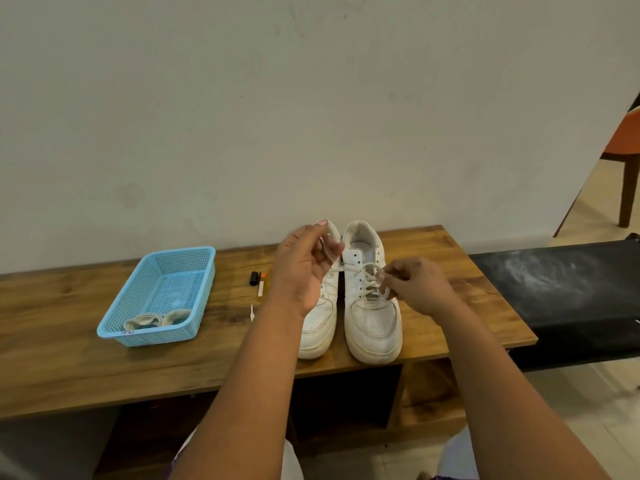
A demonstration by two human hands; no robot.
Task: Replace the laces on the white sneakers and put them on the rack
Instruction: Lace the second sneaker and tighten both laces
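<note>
Two white sneakers stand side by side on the wooden bench, toes toward me. The right sneaker point(372, 306) carries a white lace point(369, 280) threaded through its eyelets. My right hand point(415, 285) pinches a loop of that lace over the eyelets. My left hand point(304, 268) is raised above the left sneaker point(320, 323) and pinches the lace's other end, which runs taut across to the right shoe. The left sneaker's upper part is hidden behind my left hand.
A light-blue plastic basket point(128, 303) at the left holds coiled off-white laces point(156, 320). A small black item and an orange-and-white tube point(260, 284) lie between basket and shoes. A black bench point(561, 292) adjoins on the right; an orange chair point(627, 140) stands far right.
</note>
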